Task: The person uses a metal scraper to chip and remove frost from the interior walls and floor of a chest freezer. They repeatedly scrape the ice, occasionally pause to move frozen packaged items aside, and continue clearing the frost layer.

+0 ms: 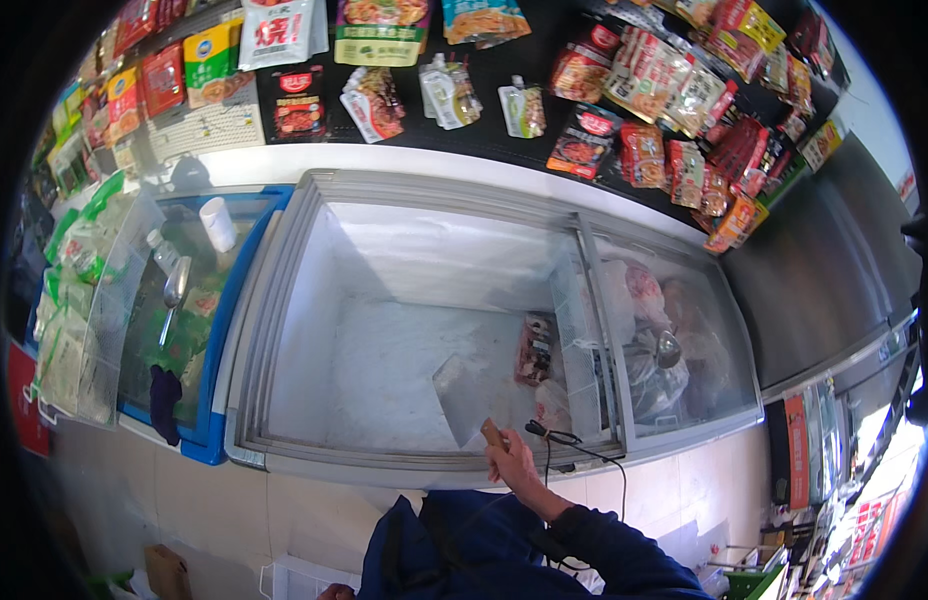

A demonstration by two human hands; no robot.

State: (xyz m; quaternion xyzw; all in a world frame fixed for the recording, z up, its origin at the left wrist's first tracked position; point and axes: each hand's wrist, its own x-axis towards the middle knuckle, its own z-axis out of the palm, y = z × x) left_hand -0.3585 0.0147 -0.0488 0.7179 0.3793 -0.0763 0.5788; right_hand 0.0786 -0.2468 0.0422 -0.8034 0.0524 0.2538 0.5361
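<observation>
My right hand [515, 466] grips the wooden handle of a broad-bladed tool [455, 401], which looks like a cleaver. Its wide metal blade reaches over the front rim of an open chest freezer [389, 360] with a frosted floor. Inside, to the right of the blade, lie a packaged dark red item [535, 349] and a plastic bag [552, 403] beside a white wire basket [573, 330]. Only a little of my left hand [336, 592] shows at the bottom edge, near a white basket [306, 576] on the floor; its fingers are cut off from view.
Sliding glass [689, 360] covers the freezer's right part, with bagged food beneath and a ladle [667, 349] on top. A black cable [584, 442] crosses the front rim. At left stands a blue-framed freezer [231, 337] holding a metal scoop [175, 292]. Food pouches [441, 90] line the shelf behind.
</observation>
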